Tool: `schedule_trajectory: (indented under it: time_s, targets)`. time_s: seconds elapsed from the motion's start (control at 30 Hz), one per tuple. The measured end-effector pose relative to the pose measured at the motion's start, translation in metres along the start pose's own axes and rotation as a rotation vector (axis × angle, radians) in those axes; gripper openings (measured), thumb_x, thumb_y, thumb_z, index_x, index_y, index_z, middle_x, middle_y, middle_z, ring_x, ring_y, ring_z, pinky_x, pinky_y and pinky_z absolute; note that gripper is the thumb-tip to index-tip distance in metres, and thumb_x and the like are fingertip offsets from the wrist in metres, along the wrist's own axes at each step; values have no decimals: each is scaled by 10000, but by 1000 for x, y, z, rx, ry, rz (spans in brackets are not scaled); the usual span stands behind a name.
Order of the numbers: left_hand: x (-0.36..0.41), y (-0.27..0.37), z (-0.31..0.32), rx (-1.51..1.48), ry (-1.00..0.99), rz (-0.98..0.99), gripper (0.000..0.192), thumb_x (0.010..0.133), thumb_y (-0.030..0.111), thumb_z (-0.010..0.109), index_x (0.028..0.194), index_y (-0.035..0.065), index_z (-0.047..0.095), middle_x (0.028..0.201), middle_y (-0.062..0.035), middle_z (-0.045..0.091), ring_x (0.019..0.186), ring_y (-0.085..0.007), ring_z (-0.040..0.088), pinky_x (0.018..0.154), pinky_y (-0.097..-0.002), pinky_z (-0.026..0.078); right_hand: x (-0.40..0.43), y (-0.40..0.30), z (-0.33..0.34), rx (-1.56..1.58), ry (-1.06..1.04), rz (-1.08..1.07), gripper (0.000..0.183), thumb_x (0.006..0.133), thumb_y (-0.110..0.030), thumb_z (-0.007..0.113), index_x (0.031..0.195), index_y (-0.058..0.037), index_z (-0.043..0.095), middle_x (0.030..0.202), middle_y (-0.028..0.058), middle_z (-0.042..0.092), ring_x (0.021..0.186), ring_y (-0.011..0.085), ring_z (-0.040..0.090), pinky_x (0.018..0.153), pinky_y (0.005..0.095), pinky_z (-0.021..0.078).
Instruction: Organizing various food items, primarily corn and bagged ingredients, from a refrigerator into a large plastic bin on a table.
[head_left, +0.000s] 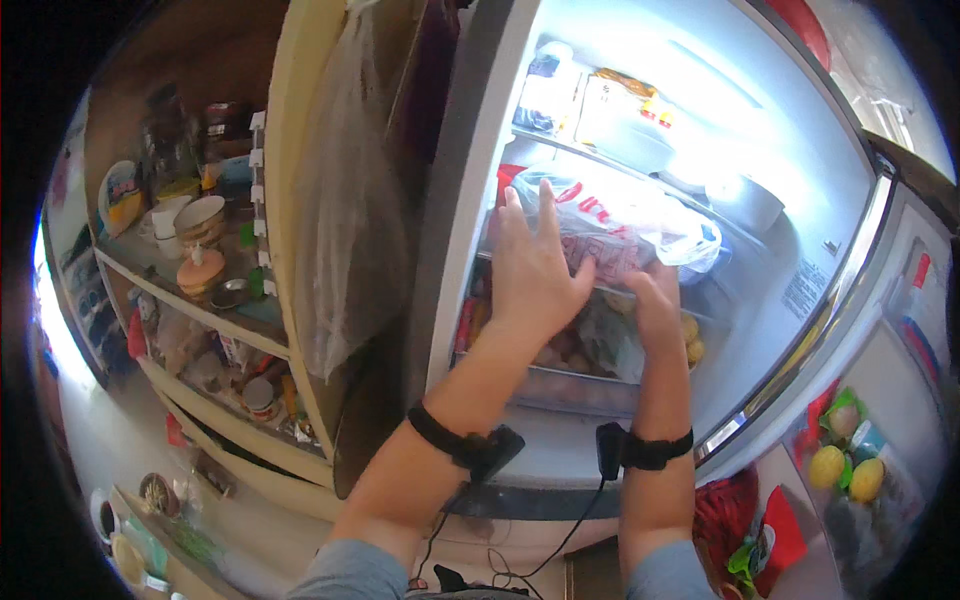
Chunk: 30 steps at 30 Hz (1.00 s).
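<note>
Both hands reach into an open, lit refrigerator (810, 187). On its middle shelf lies a white translucent plastic bag (607, 202) with red print and something bulky inside. My left hand (536, 262) is at the bag's left front, fingers spread over it, thumb near its lower edge. At the bag's lower right is my right hand (656, 292), its fingers partly hidden by the bag, so its grip is not clear. Under the bag a drawer (577, 386) holds several round foods and a plastic-wrapped item.
The upper glass shelf (600, 154) bears packages and a white bowl (742, 202). The fridge door at right holds yellow fruits (866, 480) and bags. At left stands a cabinet (307, 225) with bowls (201, 217) and jars; a plastic bag (352, 195) hangs on its side. Cables hang from both wrist straps.
</note>
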<state>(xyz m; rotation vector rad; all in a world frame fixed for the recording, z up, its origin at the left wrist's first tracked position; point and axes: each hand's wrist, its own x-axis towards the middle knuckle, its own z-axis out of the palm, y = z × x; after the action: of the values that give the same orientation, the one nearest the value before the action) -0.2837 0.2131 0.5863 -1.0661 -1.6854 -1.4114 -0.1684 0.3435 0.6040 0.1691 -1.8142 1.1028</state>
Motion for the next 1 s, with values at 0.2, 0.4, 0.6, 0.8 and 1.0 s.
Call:
schedule_trajectory:
  time_s: [0.2,0.4,0.6,0.8,1.0]
  targets:
    - [9,-5,1,16,-268,37,762,815,293,734,1471,92,402,1453,-422,295,1327,-538,387,1090,-485,384,58,-11,28,-704,288,109,550,799,-420,752,944,105,680,814,193,712,777,264,701,709,375,526]
    - [0,-14,-3,-15,-169,-2,828,809,318,736,1484,31,352,1473,-396,298,1351,-499,383,1105,-468,371,58,5,32,-296,510,129,354,864,-237,658,944,107,674,803,159,692,718,225,643,661,367,494]
    - [4,-1,-15,178,-235,-80,900,817,378,723,1496,-30,296,1456,-389,343,1328,-465,434,1102,-448,381,39,26,16,-82,695,-7,202,896,-116,558,901,70,636,785,94,640,706,181,572,667,322,463]
    - [5,-12,-20,145,-383,-76,525,807,175,580,1285,-42,577,1439,-325,428,1328,-427,452,1119,-439,371,21,0,-29,-261,926,-95,211,937,-142,573,923,60,633,802,76,628,736,159,562,690,308,448]
    - [64,21,-17,357,-627,-240,399,850,185,560,1188,-9,640,1382,-230,529,1255,-361,543,1052,-431,445,8,-23,-49,-106,893,-174,243,985,-172,578,1009,64,626,869,35,599,777,117,534,690,267,429]
